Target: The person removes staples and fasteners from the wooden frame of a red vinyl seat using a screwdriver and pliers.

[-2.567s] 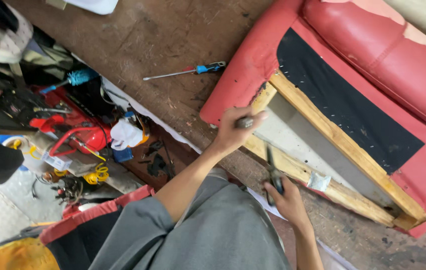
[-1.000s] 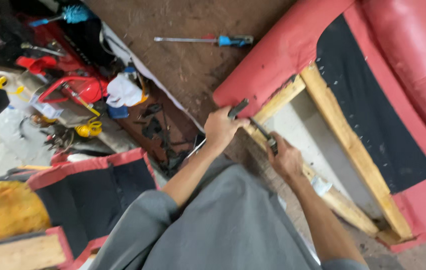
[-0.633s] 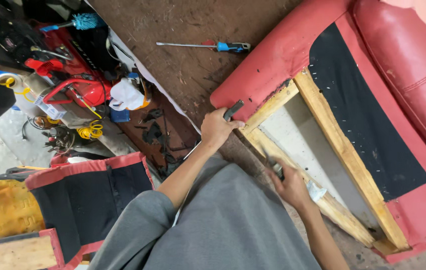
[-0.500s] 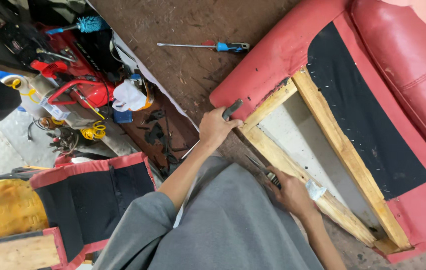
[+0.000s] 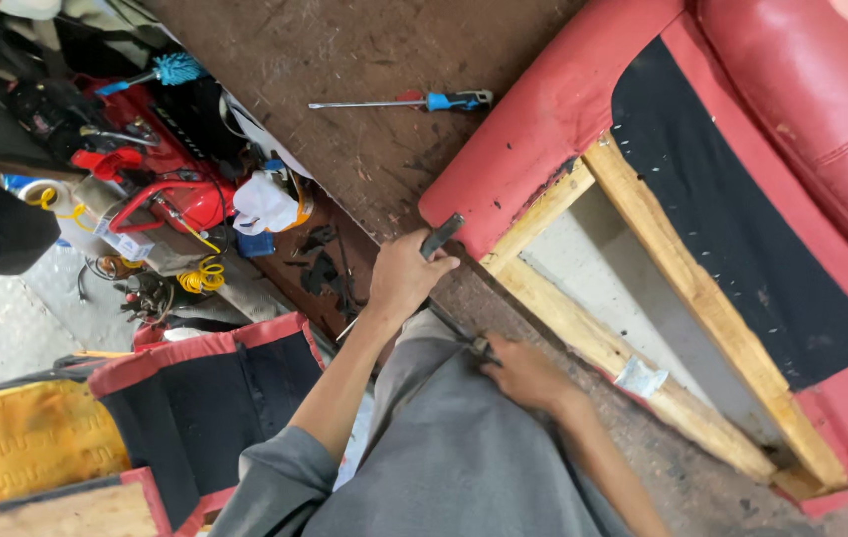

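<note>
Left hand (image 5: 399, 278): my fingers are wrapped tight around a dark tool handle (image 5: 441, 236), its tip at the corner of the wooden frame (image 5: 583, 328).
Right hand (image 5: 523, 373): fingers curled shut on a slim metal tool (image 5: 459, 330), low beside the frame's near rail.
Sofa piece: red upholstery (image 5: 543, 119) lies upside down on the brown workbench (image 5: 344, 70), black backing cloth (image 5: 732, 229) fixed along the far rail.
Progress: I judge the near rail already stripped bare; red cover and black cloth are still attached.
Nearby: blue-handled screwdriver (image 5: 414, 100) lies apart, unused.
</note>
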